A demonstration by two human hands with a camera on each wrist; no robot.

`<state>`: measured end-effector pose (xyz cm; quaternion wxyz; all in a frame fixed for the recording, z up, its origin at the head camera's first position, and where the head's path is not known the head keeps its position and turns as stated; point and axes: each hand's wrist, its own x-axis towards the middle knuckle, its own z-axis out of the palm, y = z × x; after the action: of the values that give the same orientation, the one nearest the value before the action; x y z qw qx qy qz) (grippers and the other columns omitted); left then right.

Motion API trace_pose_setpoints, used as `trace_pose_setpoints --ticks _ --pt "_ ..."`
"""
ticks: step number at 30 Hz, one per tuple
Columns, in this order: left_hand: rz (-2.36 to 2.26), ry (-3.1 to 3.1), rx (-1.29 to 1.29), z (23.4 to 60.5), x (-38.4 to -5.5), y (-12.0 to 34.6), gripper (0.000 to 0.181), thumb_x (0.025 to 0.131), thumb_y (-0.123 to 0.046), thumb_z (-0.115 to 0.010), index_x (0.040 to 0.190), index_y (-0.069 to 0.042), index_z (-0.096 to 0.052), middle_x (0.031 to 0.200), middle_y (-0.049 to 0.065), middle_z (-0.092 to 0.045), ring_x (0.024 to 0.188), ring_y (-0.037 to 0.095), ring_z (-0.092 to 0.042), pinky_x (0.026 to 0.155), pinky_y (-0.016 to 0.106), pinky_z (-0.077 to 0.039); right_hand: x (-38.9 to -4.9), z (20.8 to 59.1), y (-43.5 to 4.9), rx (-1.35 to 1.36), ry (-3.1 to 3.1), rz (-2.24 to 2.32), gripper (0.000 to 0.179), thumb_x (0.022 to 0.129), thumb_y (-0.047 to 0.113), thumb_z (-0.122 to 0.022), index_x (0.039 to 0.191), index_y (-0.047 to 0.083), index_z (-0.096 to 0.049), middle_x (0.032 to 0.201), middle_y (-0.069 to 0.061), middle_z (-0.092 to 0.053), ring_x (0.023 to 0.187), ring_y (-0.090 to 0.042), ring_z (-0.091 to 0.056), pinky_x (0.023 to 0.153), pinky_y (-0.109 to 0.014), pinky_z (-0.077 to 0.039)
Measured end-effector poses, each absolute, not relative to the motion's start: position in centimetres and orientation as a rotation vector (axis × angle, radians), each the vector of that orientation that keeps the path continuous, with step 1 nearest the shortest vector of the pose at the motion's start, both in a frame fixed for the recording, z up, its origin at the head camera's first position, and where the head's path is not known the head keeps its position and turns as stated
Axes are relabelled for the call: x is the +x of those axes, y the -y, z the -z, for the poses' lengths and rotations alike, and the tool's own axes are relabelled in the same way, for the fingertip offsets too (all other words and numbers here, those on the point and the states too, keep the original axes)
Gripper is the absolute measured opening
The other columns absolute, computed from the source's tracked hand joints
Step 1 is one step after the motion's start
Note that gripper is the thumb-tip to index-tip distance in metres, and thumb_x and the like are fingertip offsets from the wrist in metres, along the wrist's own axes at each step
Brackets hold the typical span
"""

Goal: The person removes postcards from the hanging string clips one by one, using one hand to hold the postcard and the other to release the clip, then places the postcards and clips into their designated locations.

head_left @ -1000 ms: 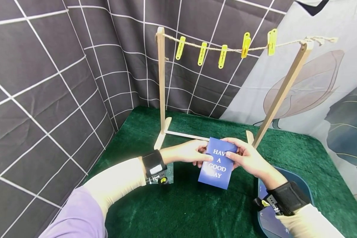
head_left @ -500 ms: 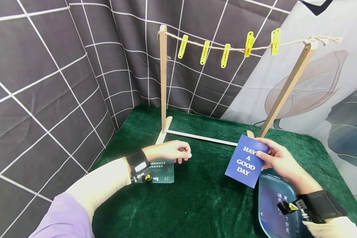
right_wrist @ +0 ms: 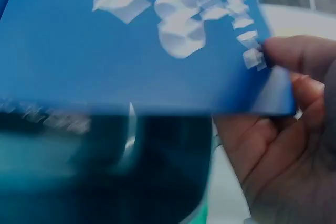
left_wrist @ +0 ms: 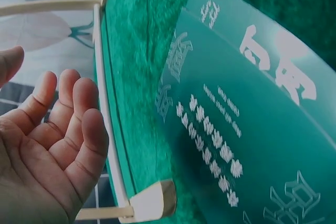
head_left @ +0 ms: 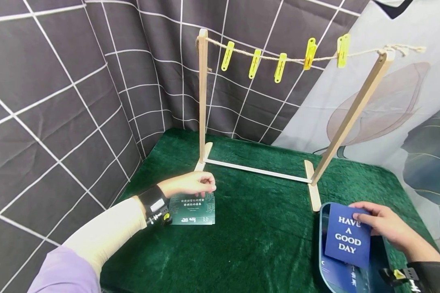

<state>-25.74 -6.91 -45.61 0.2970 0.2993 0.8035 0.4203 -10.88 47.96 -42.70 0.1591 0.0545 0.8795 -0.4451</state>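
Note:
A blue card [head_left: 347, 236] printed "HAVE A GOOD DAY" is pinched at its upper right by my right hand [head_left: 386, 223], thumb on its front. It overlaps the dark teal tray [head_left: 322, 244] in the head view, where another blue card [head_left: 333, 270] lies inside. In the right wrist view the card [right_wrist: 131, 61] is blurred, above the tray. My left hand [head_left: 190, 182] holds nothing, its fingers [left_wrist: 84, 98] loosely curled. Beneath and beside it, green cards [head_left: 192, 209] with white lettering lie overlapped on the cloth, partly covered by my hand and wrist in the head view.
Behind stands a wooden frame, its posts [head_left: 203, 97] joined at the base by a white bar [head_left: 256, 170]. Several yellow clips [head_left: 255, 64] hang along the twine [head_left: 293, 60] between the posts. A green velvet cloth [head_left: 249, 228] covers the table.
My left hand has let go of the blue card and moved left over the green cards. My right hand has carried the blue card right and down to the tray.

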Motion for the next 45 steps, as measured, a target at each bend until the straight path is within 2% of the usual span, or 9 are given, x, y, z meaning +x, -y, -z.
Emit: trace_pose_setpoints --ticks 4,6,11,16,20,26,32,38,45 --pt "-1.113 -2.162 0.77 45.3 -26.1 7.6 0.014 0.104 -0.022 -0.057 0.104 -0.009 -0.061 0.104 0.024 -0.066 0.088 0.037 -0.068 0.073 0.045 -0.056 -10.6 44.4 -47.3 0.189 -2.53 1.092 0.034 0.101 0.013 -0.059 0.124 -0.01 -0.058 0.094 -0.007 -0.067 0.074 -0.019 -0.066 0.063 -0.036 -0.058" --pt "-1.111 -2.168 0.765 45.3 -26.3 7.7 0.014 0.104 -0.023 -0.057 0.105 -0.009 -0.061 0.104 0.023 -0.066 0.088 0.035 -0.068 0.075 0.046 -0.056 -10.5 45.3 -46.4 0.119 -2.636 0.908 0.029 0.097 0.014 -0.065 0.116 -0.007 -0.064 0.09 -0.006 -0.066 0.071 -0.017 -0.062 0.06 -0.035 -0.055" --pt "-1.111 -2.177 0.759 45.4 -26.2 7.8 0.014 0.103 -0.024 -0.059 0.104 -0.01 -0.062 0.103 0.022 -0.067 0.088 0.032 -0.069 0.076 0.047 -0.056 -10.6 46.7 -44.8 -0.058 -2.827 0.367 0.019 0.088 0.018 -0.073 0.099 0.002 -0.071 0.084 -0.003 -0.067 0.071 -0.016 -0.059 0.065 -0.044 -0.052" --pt "-1.119 -2.192 0.77 45.7 -26.1 7.9 0.014 0.103 -0.023 -0.059 0.102 -0.01 -0.061 0.1 0.021 -0.067 0.083 0.027 -0.068 0.071 0.041 -0.055 -10.6 47.1 -44.3 -0.116 -2.844 0.176 0.023 0.087 0.02 -0.075 0.098 0.0 -0.072 0.085 -0.004 -0.066 0.074 -0.02 -0.062 0.07 -0.05 -0.053" --pt "-1.102 -2.221 0.766 45.8 -26.1 8.2 0.014 0.103 -0.023 -0.059 0.101 -0.01 -0.061 0.099 0.02 -0.067 0.081 0.025 -0.068 0.07 0.038 -0.055 -10.3 47.1 -44.0 -0.181 -2.884 0.035 0.024 0.086 0.023 -0.077 0.099 0.003 -0.074 0.086 -0.003 -0.061 0.078 -0.022 -0.06 0.072 -0.05 -0.052" --pt "-0.997 -2.313 0.822 45.8 -26.1 8.7 0.011 0.102 -0.025 -0.062 0.1 -0.013 -0.062 0.092 0.011 -0.066 0.08 0.023 -0.065 0.069 0.034 -0.052 -9.8 47.1 -43.5 -0.259 -2.934 -0.197 0.016 0.083 0.028 -0.081 0.085 0.016 -0.07 0.077 0.003 -0.056 0.07 -0.021 -0.052 0.062 -0.045 -0.048" --pt "-0.791 -2.449 0.94 46.1 -26.1 8.9 0.009 0.098 -0.027 -0.066 0.095 -0.019 -0.063 0.082 -0.005 -0.062 0.072 0.013 -0.06 0.066 0.03 -0.051 -9.3 47.0 -42.9 -0.281 -2.984 -0.324 0.025 0.08 0.029 -0.084 0.073 0.021 -0.061 0.071 0.003 -0.05 0.065 -0.021 -0.045 0.056 -0.041 -0.042" --pt "-0.66 -2.539 0.957 46.9 -25.8 8.9 0.014 0.095 -0.03 -0.071 0.1 -0.017 -0.066 0.087 -0.005 -0.063 0.076 0.01 -0.059 0.069 0.029 -0.051 -9.1 47.3 -42.9 -0.306 -3.018 -0.295 0.03 0.081 0.025 -0.083 0.071 0.02 -0.055 0.067 0.004 -0.047 0.059 -0.017 -0.045 0.053 -0.038 -0.04" --pt "-0.423 -2.65 1.036 47.7 -24.5 8.7 0.041 0.09 -0.041 -0.075 0.121 -0.016 -0.067 0.106 0.0 -0.064 0.086 0.012 -0.059 0.077 0.032 -0.052 -9.1 47.3 -43.4 -0.263 -2.95 -0.08 0.027 0.088 0.018 -0.075 0.073 0.02 -0.053 0.062 0.005 -0.044 0.055 -0.011 -0.041 0.054 -0.034 -0.033"
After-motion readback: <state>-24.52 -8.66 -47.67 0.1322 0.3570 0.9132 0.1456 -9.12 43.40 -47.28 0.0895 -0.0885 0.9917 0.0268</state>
